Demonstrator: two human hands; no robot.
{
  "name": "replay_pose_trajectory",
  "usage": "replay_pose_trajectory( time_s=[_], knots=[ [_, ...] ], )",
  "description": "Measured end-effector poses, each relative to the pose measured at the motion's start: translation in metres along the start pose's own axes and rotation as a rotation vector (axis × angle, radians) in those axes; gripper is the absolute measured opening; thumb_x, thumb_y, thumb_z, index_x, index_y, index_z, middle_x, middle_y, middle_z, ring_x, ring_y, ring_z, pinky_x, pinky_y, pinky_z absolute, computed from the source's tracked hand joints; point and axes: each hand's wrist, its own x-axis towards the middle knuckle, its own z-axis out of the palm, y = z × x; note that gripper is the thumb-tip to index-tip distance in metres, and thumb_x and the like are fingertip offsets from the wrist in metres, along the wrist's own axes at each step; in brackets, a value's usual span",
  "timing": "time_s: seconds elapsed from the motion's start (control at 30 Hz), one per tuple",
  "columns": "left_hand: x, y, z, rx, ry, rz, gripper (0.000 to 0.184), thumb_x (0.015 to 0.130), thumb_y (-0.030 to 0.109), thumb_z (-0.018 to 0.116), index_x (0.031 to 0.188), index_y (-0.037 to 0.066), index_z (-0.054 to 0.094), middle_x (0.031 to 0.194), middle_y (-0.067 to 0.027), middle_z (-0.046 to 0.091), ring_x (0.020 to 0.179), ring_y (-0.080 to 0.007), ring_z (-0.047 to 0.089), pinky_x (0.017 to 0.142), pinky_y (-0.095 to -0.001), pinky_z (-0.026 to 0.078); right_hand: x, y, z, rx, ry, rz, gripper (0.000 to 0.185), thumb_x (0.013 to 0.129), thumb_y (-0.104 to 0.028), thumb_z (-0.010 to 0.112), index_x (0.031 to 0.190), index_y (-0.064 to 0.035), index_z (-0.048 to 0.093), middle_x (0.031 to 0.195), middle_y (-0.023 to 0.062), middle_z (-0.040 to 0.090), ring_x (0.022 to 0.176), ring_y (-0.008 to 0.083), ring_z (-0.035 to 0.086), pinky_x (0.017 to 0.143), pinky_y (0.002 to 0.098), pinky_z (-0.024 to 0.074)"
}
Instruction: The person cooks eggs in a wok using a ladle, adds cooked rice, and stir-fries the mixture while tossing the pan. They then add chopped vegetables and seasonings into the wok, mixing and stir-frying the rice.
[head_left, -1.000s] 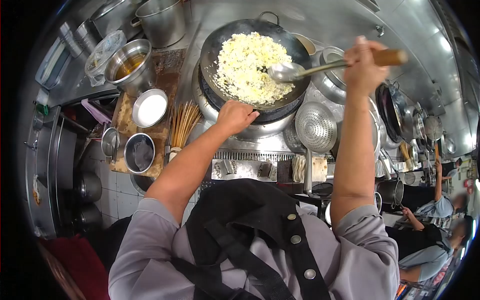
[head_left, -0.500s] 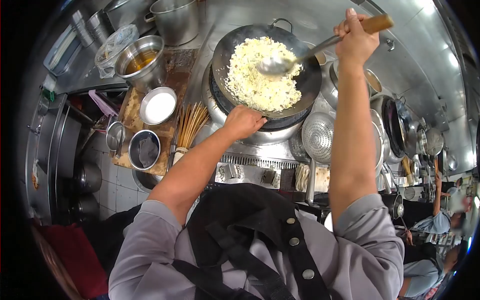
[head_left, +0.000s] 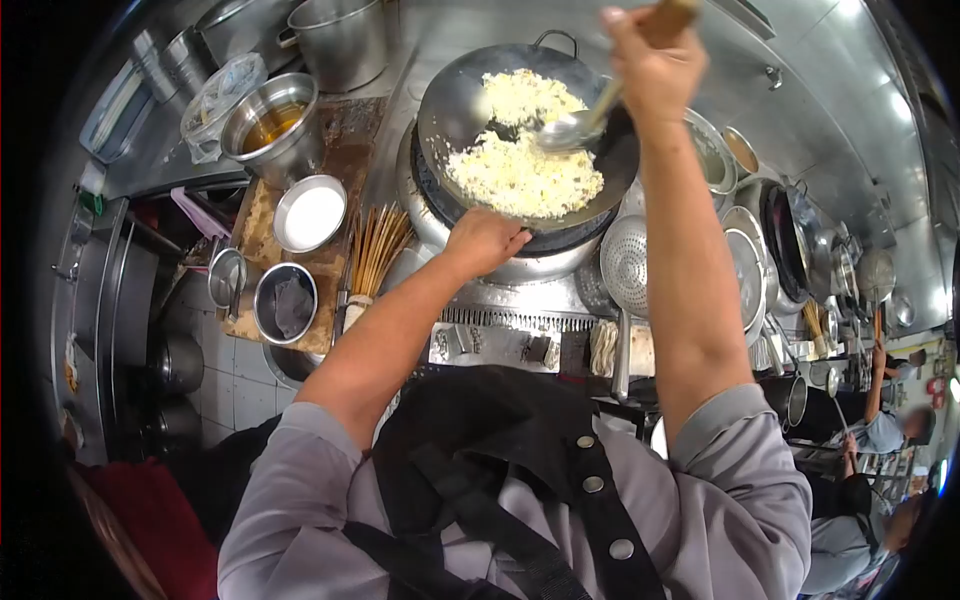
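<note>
A black wok [head_left: 450, 112] sits on the round burner ring [head_left: 560, 266], holding fried rice [head_left: 525, 180]. The rice lies in two heaps with a dark strip of wok surface showing between them. My left hand [head_left: 486, 242] is closed on the wok's near edge; the exact grip is hidden beneath the fingers. Above the wok's right side, my right hand [head_left: 658, 72] is wrapped around the wooden handle of a metal ladle [head_left: 568, 132]. Its bowl rests against the rice right of centre, and the handle is blurred.
Left of the stove stand a bowl of white granules [head_left: 310, 212], a pot of amber liquid [head_left: 272, 125] and a bamboo brush [head_left: 378, 250]. A perforated strainer [head_left: 627, 262] lies to the right. Co-workers [head_left: 880, 430] stand far right.
My right hand has moved left and slightly up, tilting the ladle handle steeper. The single spread of rice has parted into two heaps. My left hand stays at the wok's edge.
</note>
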Motion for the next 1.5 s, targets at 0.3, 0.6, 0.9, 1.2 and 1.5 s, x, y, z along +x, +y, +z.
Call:
replay_pose_trajectory(
  time_s=[0.3,0.6,0.9,1.2,1.5],
  knots=[
    [0.004,-0.002,0.004,-0.036,0.12,0.044,0.042,0.096,0.037,0.063,0.069,0.005,0.063,0.071,-0.0164,0.066,0.072,-0.0396,0.064,0.072,-0.052,0.049,-0.001,-0.018,-0.046,0.096,0.045,0.123,0.019,0.091,-0.004,0.076,0.092,-0.0018,0.057,0.065,0.0035,0.058,0.051,0.0111,0.052,0.051,0.0277,0.0483],
    [0.004,-0.005,0.012,-0.048,0.099,0.037,0.041,0.099,0.036,0.061,0.069,0.007,0.062,0.072,-0.0145,0.066,0.075,-0.0379,0.063,0.074,-0.0505,0.047,-0.252,-0.012,-0.15,-0.436,-0.214,0.218,0.038,0.09,-0.004,0.074,0.126,-0.0058,0.061,0.111,0.0095,0.067,0.101,0.0184,0.065,0.085,0.0319,0.0543],
    [0.013,0.001,0.003,-0.024,0.0,0.057,0.045,0.099,0.041,0.06,0.073,0.004,0.064,0.075,-0.0199,0.066,0.075,-0.0435,0.064,0.071,-0.0542,0.049,-0.313,-0.07,-0.14,1.214,0.094,1.297,0.085,0.087,-0.016,0.069,0.16,-0.0111,0.025,0.124,0.0235,0.057,0.103,0.0317,0.064,0.079,0.0425,0.0569],
    [0.004,0.027,-0.009,0.041,0.034,-0.007,0.041,0.096,0.037,0.063,0.071,0.005,0.067,0.074,-0.021,0.067,0.073,-0.043,0.066,0.07,-0.0538,0.053,-0.28,-0.155,-0.183,-0.534,-0.753,1.043,0.075,0.095,-0.012,0.063,0.161,-0.0105,0.028,0.08,0.0108,0.063,0.074,0.0226,0.065,0.068,0.0395,0.0538],
    [-0.02,0.055,-0.018,-0.032,0.15,0.074,0.043,0.096,0.038,0.06,0.066,0.008,0.064,0.07,-0.0147,0.067,0.069,-0.0392,0.065,0.064,-0.051,0.052,-0.282,-0.129,-0.178,-0.644,-0.826,0.907,0.072,0.094,-0.019,0.063,0.16,-0.0168,0.034,0.081,0.0235,0.067,0.074,0.0421,0.066,0.073,0.0488,0.0534]
  ],
)
